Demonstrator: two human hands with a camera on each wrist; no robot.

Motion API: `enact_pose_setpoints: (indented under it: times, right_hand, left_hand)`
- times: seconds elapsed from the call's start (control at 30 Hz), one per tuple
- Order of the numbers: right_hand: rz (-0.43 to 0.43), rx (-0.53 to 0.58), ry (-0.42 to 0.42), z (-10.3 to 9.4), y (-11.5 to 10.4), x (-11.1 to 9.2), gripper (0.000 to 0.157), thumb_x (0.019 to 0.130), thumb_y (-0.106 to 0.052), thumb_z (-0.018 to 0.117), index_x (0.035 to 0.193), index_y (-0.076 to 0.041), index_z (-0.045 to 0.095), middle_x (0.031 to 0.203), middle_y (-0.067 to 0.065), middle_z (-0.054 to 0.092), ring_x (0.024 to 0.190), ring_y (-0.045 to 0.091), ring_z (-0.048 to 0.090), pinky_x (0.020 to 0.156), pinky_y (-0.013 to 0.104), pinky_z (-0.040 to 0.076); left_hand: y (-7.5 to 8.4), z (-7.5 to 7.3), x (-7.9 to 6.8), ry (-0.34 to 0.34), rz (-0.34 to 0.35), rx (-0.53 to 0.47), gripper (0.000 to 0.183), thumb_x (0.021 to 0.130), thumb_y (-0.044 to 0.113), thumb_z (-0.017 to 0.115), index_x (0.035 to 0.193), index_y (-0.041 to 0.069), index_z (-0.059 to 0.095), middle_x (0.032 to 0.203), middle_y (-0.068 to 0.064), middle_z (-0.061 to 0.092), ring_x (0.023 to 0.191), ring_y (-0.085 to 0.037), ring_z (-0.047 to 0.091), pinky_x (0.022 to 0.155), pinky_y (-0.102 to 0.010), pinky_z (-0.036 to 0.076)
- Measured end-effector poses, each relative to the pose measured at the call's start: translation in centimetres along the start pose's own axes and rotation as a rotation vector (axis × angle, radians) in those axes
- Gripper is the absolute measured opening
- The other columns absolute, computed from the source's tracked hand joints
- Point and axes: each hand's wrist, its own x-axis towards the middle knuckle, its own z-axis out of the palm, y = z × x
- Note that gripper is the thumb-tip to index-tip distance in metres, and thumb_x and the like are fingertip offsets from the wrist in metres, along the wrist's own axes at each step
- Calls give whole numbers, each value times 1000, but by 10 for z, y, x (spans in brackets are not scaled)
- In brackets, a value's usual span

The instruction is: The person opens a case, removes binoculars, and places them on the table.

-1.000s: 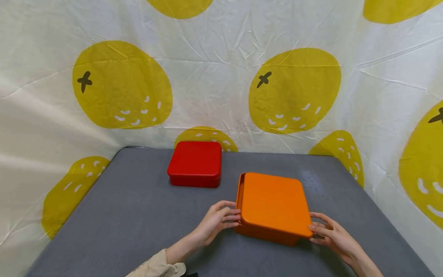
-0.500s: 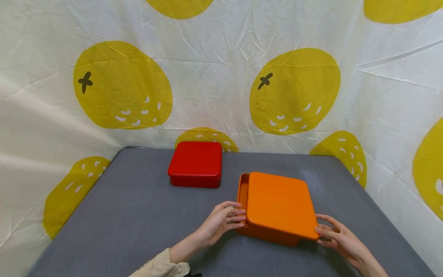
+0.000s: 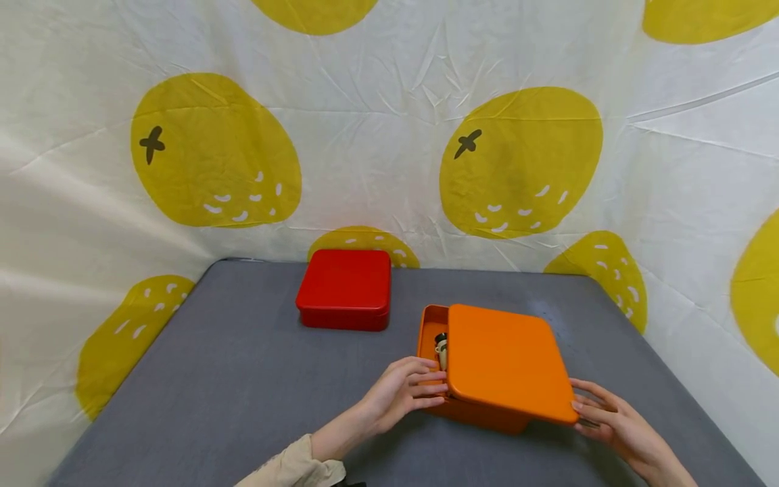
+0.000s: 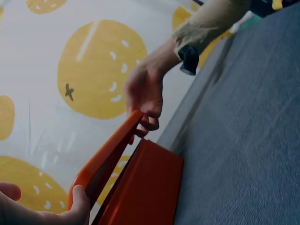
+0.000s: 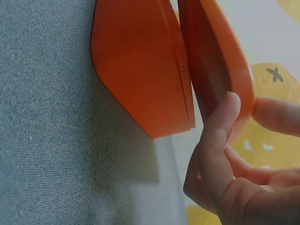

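Observation:
An orange box [image 3: 481,414] sits on the grey surface. Its matching lid [image 3: 508,362] lies shifted to the right over it, tilted a little. At the lid's left edge, the fairly straight fingers of my left hand [image 3: 398,396] touch it; in the left wrist view the thumb [image 4: 79,201] meets the rim. My right hand [image 3: 623,423] pinches the lid's near right corner, with the thumb [image 5: 229,105] against the rim in the right wrist view. Through the gap on the left, a small beige item with a black top [image 3: 441,348] shows inside the box, mostly covered by the lid.
A red box [image 3: 343,287] with its lid on stands farther back on the grey padded surface [image 3: 213,379], left of the orange one. A white cloth [image 3: 377,101] printed with yellow fruit hangs behind and along both sides.
The orange lid has slid to the right with both hands moving along. The gap at the box's left has widened, and the beige and black item inside has come into sight.

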Motion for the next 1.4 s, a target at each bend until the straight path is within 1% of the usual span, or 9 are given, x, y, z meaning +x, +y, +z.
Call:
enact_pose_setpoints:
  times: [0.27, 0.53, 0.7, 0.93, 0.97, 1.07, 1.1, 1.17, 1.4]
  right_hand:
    - [24, 40, 57, -6, 3, -7, 33, 97, -16, 32, 103, -41, 52, 105, -18, 58, 95, 4, 58, 84, 28, 47]
    - [89, -35, 215, -16, 7, -13, 23, 95, -23, 40, 98, -44, 50, 100, -24, 53, 93, 4, 57, 86, 32, 46]
    - [89, -17, 198, -24, 9, -20, 26, 96, -22, 38, 97, -44, 51, 99, -26, 53, 93, 3, 56, 85, 31, 46]
    - [117, -21, 204, -32, 10, -29, 22, 97, -24, 35, 101, -42, 48, 98, -27, 53, 94, 0, 57, 85, 30, 46]
    - [126, -41, 228, -33, 11, -29, 24, 97, -25, 35, 113, -40, 44, 97, -28, 51, 93, 0, 57, 85, 30, 46]
    - [154, -109, 291, -36, 11, -30, 46, 96, -28, 36, 140, -26, 21, 97, -27, 48, 91, 0, 56, 85, 31, 46]
    - [165, -136, 322, -37, 11, -30, 58, 96, -28, 37, 144, -16, 8, 98, -26, 47, 90, 0, 56, 85, 33, 46]
    - [194, -206, 391, -37, 11, -29, 78, 95, -31, 39, 138, 4, -15, 101, -23, 44, 89, -1, 55, 85, 35, 46]
    - [219, -227, 412, -48, 13, -34, 79, 95, -28, 40, 136, 8, -16, 109, -8, 48, 90, 4, 55, 86, 38, 46]
  left_hand:
    - [-4, 8, 7, -16, -69, -93, 48, 87, 21, 43, 125, -7, 36, 124, -22, 50, 104, -29, 57, 97, -46, 39]
    - [-7, 14, 12, -53, -136, -153, 53, 86, 21, 40, 129, -10, 32, 131, -25, 42, 117, -38, 47, 103, -49, 32]
    - [-8, 21, 16, -88, -162, -168, 56, 86, 22, 39, 130, -10, 30, 135, -27, 36, 122, -42, 40, 104, -49, 29]
    - [-13, 30, 20, -96, -186, -175, 52, 86, 22, 40, 129, -8, 36, 131, -24, 42, 120, -40, 44, 104, -48, 30]
    - [-13, 32, 20, -99, -190, -177, 52, 86, 22, 39, 129, -8, 36, 131, -23, 43, 120, -40, 43, 104, -48, 30]
    - [-15, 35, 23, -107, -197, -178, 52, 85, 22, 40, 128, -8, 38, 129, -22, 45, 120, -39, 44, 104, -49, 30]
    - [-15, 36, 24, -109, -200, -179, 52, 85, 22, 40, 128, -8, 39, 129, -22, 46, 120, -39, 44, 104, -49, 30]
    - [-16, 37, 26, -120, -203, -187, 52, 85, 22, 41, 126, -8, 40, 129, -21, 46, 120, -39, 44, 104, -49, 30]
    - [-21, 41, 35, -180, -240, -236, 55, 85, 23, 39, 130, -9, 36, 131, -22, 43, 123, -40, 40, 106, -49, 26]
